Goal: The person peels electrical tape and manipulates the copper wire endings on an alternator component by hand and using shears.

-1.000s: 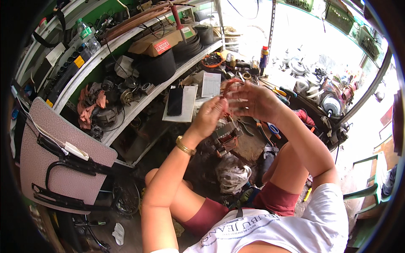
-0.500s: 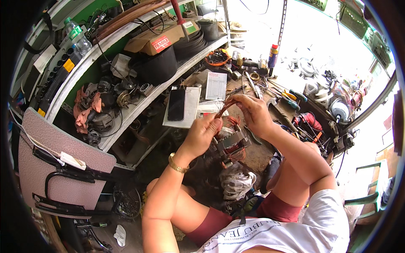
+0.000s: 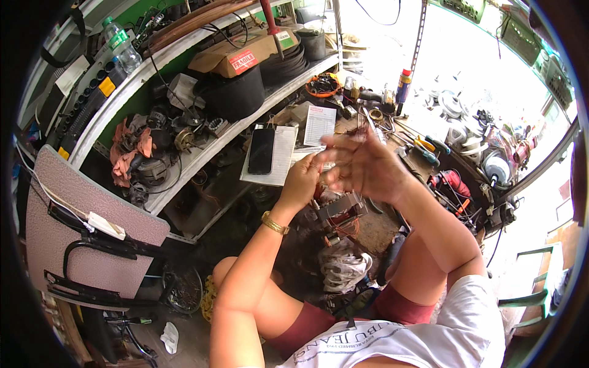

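Observation:
My left hand (image 3: 302,180) is closed in a pinch, apparently on thin copper wire, which is mostly hidden behind my fingers. My right hand (image 3: 362,165) is motion-blurred, its fingers spread beside and partly in front of the left. Just below both hands sits a laminated motor core (image 3: 340,214) with reddish copper wires (image 3: 350,226). Behind them, a black phone (image 3: 261,151) lies on a paper pad (image 3: 285,161), beside a printed slip (image 3: 319,126).
A metal shelf (image 3: 184,168) holds motor parts, a bucket (image 3: 227,98) and a cardboard box (image 3: 211,60). Pliers and screwdrivers (image 3: 426,147) lie at the right. A pink board (image 3: 92,264) stands at left, a green chair (image 3: 527,302) at right, a white cloth bundle (image 3: 343,267) between my legs.
Half a second ago my right fingers were bent round the wire strands; now they are spread and swept toward the left hand. My left hand has risen slightly and still pinches.

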The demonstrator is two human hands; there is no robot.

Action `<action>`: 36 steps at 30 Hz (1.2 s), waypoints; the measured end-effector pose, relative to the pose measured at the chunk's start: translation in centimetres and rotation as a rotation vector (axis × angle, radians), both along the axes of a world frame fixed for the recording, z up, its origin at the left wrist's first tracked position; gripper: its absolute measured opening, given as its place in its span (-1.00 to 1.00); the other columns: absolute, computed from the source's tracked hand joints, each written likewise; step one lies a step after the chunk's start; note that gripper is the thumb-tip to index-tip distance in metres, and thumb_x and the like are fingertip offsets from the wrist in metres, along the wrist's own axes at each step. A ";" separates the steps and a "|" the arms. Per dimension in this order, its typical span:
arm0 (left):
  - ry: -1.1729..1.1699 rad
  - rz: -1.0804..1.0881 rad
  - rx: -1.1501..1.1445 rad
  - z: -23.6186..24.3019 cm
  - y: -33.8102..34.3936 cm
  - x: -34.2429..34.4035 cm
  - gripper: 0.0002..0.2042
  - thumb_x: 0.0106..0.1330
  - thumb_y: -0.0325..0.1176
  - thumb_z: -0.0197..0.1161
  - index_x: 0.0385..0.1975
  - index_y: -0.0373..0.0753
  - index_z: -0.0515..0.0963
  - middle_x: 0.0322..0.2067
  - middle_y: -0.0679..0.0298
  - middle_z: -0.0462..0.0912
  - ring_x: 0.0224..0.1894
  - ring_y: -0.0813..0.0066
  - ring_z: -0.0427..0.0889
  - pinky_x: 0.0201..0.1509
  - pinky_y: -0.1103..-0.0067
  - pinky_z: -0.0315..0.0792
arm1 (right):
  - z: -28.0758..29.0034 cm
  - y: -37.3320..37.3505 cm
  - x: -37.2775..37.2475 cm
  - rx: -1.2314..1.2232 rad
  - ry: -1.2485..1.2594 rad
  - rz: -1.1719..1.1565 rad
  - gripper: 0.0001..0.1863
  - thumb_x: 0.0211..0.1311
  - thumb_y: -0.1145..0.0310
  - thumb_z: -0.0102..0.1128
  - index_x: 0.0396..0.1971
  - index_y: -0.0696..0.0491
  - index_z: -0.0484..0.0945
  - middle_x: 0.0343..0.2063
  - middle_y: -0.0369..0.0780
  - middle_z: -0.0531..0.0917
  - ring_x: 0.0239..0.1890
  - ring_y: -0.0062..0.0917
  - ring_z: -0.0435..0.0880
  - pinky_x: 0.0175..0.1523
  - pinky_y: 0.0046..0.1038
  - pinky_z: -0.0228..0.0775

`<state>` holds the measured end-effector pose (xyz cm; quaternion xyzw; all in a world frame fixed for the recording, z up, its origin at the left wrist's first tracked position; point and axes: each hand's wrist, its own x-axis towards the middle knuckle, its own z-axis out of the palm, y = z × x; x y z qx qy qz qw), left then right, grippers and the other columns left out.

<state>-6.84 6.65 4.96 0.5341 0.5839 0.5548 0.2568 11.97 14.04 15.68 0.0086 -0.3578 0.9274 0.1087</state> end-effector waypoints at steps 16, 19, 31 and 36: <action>-0.730 -0.752 -0.270 6.6 -6.6 5.4 -0.66 0.53 -0.10 -0.03 -0.46 -0.18 0.37 -0.69 0.52 0.17 -0.71 0.75 0.07 -0.66 0.72 -0.04 | 2.9 5.5 3.6 2.440 0.364 -0.587 -0.85 0.09 0.37 0.25 -0.30 -0.04 0.57 -0.40 -0.33 0.61 -0.25 -0.44 0.63 0.03 -0.20 0.46; -0.096 -0.316 0.106 7.2 -5.6 4.7 -0.81 0.51 -0.27 0.04 -0.25 -0.26 0.48 -0.63 0.38 0.46 -0.70 0.50 0.39 -0.59 0.56 0.26 | -0.2 2.4 3.2 1.799 -0.169 -0.608 -0.89 0.24 0.40 0.16 -0.31 0.11 0.53 -0.38 -0.11 0.67 -0.30 -0.25 0.69 -0.23 -0.28 0.46; -0.190 0.016 0.308 3.1 -3.5 4.4 -0.71 0.54 -0.17 -0.05 -0.20 -0.29 0.46 -0.36 0.29 0.47 -0.35 0.57 0.45 -0.24 0.61 0.39 | -2.2 -3.9 0.4 -0.192 -0.318 0.181 -0.73 0.54 0.16 -0.20 -0.37 -0.09 0.40 -0.74 -0.49 0.14 -0.72 -0.75 0.02 -0.59 -0.63 -0.11; 0.526 -0.038 0.099 5.2 -3.7 0.5 -0.84 0.38 -0.49 0.16 -0.11 -0.35 0.55 -0.23 0.25 0.48 -0.18 0.49 0.48 -0.05 0.58 0.42 | -5.2 0.6 -0.2 1.368 -0.383 -0.390 -0.75 0.44 0.22 -0.01 -0.24 0.08 0.55 -0.65 -0.15 0.54 -0.60 -0.35 0.49 -0.41 -0.31 0.33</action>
